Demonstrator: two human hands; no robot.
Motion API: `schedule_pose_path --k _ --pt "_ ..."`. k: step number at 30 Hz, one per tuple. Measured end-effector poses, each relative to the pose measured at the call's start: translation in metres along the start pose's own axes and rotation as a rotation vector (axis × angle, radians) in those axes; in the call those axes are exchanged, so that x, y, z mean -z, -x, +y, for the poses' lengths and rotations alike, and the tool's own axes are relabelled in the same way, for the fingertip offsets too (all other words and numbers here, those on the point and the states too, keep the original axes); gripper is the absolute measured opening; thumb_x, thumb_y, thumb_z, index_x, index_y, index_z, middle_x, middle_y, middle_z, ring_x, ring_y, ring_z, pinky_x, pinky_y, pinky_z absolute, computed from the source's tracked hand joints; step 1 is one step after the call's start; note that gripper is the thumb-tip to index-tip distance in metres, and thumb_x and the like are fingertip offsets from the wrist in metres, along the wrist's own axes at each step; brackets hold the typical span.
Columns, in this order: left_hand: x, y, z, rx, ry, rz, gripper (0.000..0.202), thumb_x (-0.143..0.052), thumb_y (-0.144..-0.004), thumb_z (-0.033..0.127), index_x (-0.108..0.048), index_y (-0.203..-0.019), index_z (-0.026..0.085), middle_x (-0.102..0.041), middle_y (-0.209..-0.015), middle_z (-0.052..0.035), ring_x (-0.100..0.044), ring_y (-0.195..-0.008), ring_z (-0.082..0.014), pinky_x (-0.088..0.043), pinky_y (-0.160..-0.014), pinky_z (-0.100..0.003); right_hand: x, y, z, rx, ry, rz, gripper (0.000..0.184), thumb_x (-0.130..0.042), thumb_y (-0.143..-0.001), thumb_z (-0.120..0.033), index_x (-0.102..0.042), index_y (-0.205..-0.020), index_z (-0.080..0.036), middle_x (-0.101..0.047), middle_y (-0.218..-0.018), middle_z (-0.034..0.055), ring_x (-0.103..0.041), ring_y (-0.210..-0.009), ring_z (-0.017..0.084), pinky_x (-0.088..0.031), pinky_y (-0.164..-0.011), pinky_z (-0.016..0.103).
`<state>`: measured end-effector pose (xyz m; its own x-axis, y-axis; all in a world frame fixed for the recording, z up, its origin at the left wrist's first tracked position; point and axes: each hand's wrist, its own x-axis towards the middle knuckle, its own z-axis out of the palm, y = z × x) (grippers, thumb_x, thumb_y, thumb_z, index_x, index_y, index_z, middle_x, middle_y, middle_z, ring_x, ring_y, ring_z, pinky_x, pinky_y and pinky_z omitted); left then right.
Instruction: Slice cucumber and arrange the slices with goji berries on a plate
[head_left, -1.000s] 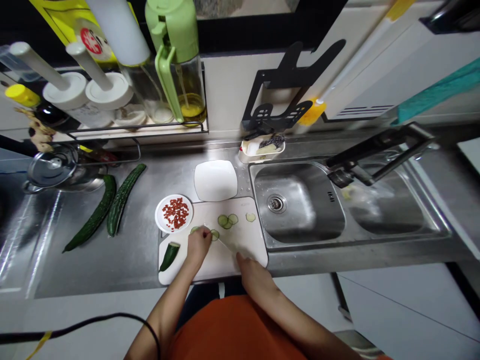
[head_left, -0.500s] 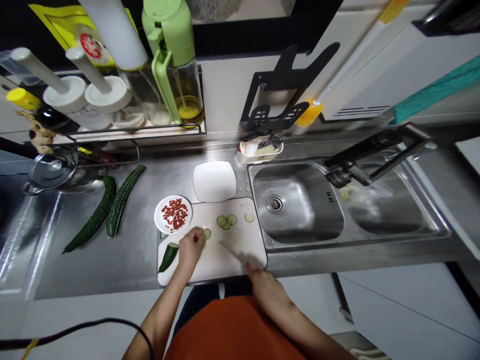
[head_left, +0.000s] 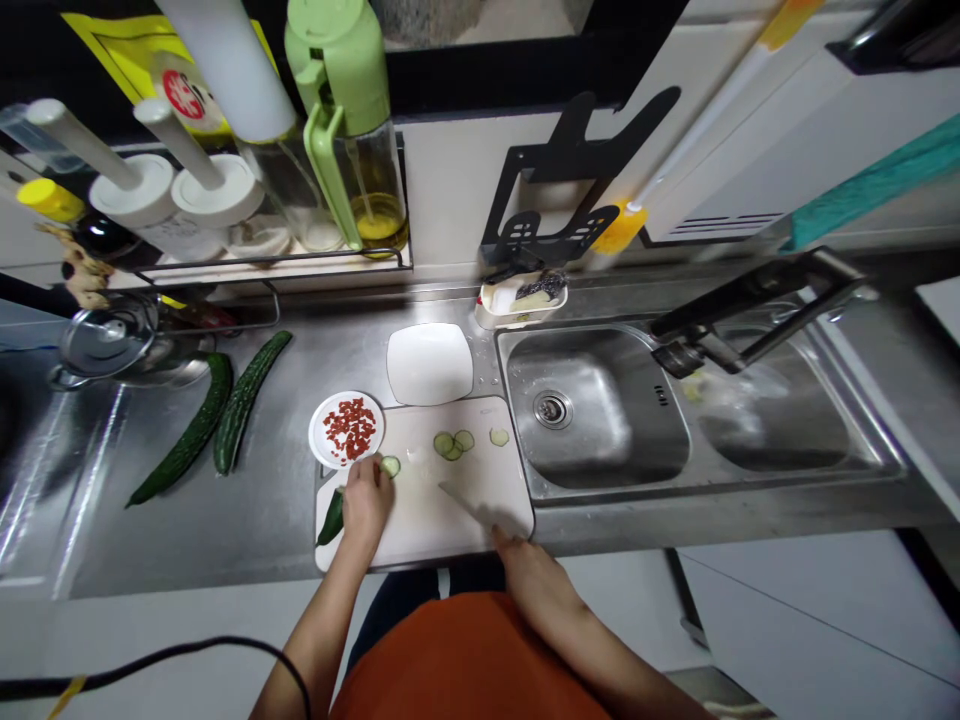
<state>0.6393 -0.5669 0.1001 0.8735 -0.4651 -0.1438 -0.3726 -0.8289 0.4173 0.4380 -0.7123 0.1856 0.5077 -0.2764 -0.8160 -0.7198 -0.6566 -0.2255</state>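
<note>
From my distant seat I see the left hand [head_left: 366, 505] with its fingers bent over the left part of the cutting board [head_left: 427, 530], near a cucumber slice [head_left: 390, 466] and partly covering the cucumber piece [head_left: 331, 519]; I cannot tell whether it grips either. The right hand [head_left: 536, 577] is closed around the knife [head_left: 465, 502], whose blade points to the far left over the board, well apart from the left fingers. I judge the step in hand to be handling cucumber by the fingertips, so I would keep the blade low and that gap wide. A thin slice may cling, and I would lift it by its edge. Three overlapping slices [head_left: 452, 446] lie farther right, and the white dish [head_left: 316, 432] of red pieces [head_left: 351, 427] is close enough for a knuckle to nudge
</note>
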Motion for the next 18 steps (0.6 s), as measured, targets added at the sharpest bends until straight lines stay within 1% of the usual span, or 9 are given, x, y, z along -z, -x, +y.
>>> schedule_pose_path --k 2,3,6,8,11,13,15,18 --pt "-0.002 -0.002 0.004 -0.064 0.011 0.02 0.018 -0.047 -0.082 0.021 -0.058 -0.096 0.018 -0.059 -0.094 -0.0089 -0.055 -0.082 -0.0184 -0.041 -0.077 -0.029 -0.001 0.0 0.001 0.014 -0.003 0.009 0.053 -0.024 -0.079 0.002 -0.049 -0.123 -0.016 -0.066 -0.097 0.0119 -0.063 -0.089 0.022 -0.044 -0.068 0.029" --pt "-0.003 -0.004 0.007 -0.108 0.036 0.005 0.017 -0.047 -0.082 0.021 -0.058 -0.094 0.018 -0.058 -0.093 -0.0086 -0.054 -0.083 -0.0184 -0.041 -0.078 -0.028 -0.002 0.0 0.001 0.017 -0.004 0.011 0.053 -0.024 -0.079 0.002 -0.049 -0.123 -0.016 -0.066 -0.098 0.012 -0.063 -0.089 0.023 -0.045 -0.069 0.029" --pt "-0.009 -0.016 0.023 -0.255 0.153 -0.109 0.013 -0.049 -0.082 0.021 -0.057 -0.091 0.018 -0.057 -0.087 -0.006 -0.053 -0.082 -0.0167 -0.041 -0.078 -0.027 -0.002 -0.001 0.002 0.001 -0.002 0.004 0.052 -0.024 -0.08 0.001 -0.05 -0.121 -0.017 -0.065 -0.098 0.0123 -0.063 -0.089 0.022 -0.044 -0.069 0.029" --pt "-0.014 -0.025 0.036 -0.309 0.219 -0.198 0.015 -0.05 -0.082 0.022 -0.057 -0.095 0.019 -0.056 -0.089 -0.0046 -0.053 -0.079 -0.0143 -0.042 -0.076 -0.025 -0.002 -0.001 0.001 -0.008 -0.001 -0.001 0.05 -0.025 -0.08 0.001 -0.05 -0.12 -0.017 -0.066 -0.096 0.0119 -0.063 -0.088 0.021 -0.044 -0.068 0.028" --pt "-0.024 -0.038 0.053 -0.3 0.229 -0.333 0.018 -0.056 -0.078 0.02 -0.058 -0.096 0.02 -0.054 -0.089 -0.0033 -0.052 -0.076 -0.0125 -0.042 -0.074 -0.024 -0.001 -0.001 0.001 -0.004 0.01 0.003 0.05 -0.025 -0.08 0.002 -0.051 -0.118 -0.017 -0.066 -0.094 0.0112 -0.064 -0.087 0.022 -0.044 -0.067 0.028" --pt "-0.03 -0.044 0.06 -0.28 0.214 -0.387 0.021 -0.059 -0.075 0.018 -0.059 -0.096 0.02 -0.053 -0.09 -0.0031 -0.052 -0.077 -0.0129 -0.042 -0.074 -0.025 -0.001 0.0 0.001 -0.002 0.02 0.008 0.052 -0.024 -0.08 0.002 -0.05 -0.12 -0.017 -0.066 -0.095 0.0113 -0.064 -0.088 0.023 -0.045 -0.067 0.029" --pt "-0.033 -0.048 0.065 -0.264 0.2 -0.402 0.022 -0.059 -0.074 0.017 -0.059 -0.096 0.02 -0.053 -0.09 -0.0031 -0.052 -0.078 -0.0133 -0.042 -0.075 -0.025 -0.001 0.0 0.001 -0.005 0.028 0.01 0.054 -0.024 -0.08 0.003 -0.048 -0.123 -0.017 -0.066 -0.096 0.0119 -0.064 -0.088 0.023 -0.046 -0.068 0.03" --pt "-0.036 -0.051 0.067 -0.241 0.173 -0.395 0.021 -0.059 -0.074 0.017 -0.059 -0.094 0.021 -0.052 -0.088 -0.0027 -0.052 -0.078 -0.0134 -0.041 -0.074 -0.025 -0.002 -0.001 0.001 -0.004 0.032 0.011 0.055 -0.025 -0.079 0.004 -0.048 -0.124 -0.017 -0.066 -0.097 0.012 -0.064 -0.088 0.023 -0.046 -0.068 0.03"
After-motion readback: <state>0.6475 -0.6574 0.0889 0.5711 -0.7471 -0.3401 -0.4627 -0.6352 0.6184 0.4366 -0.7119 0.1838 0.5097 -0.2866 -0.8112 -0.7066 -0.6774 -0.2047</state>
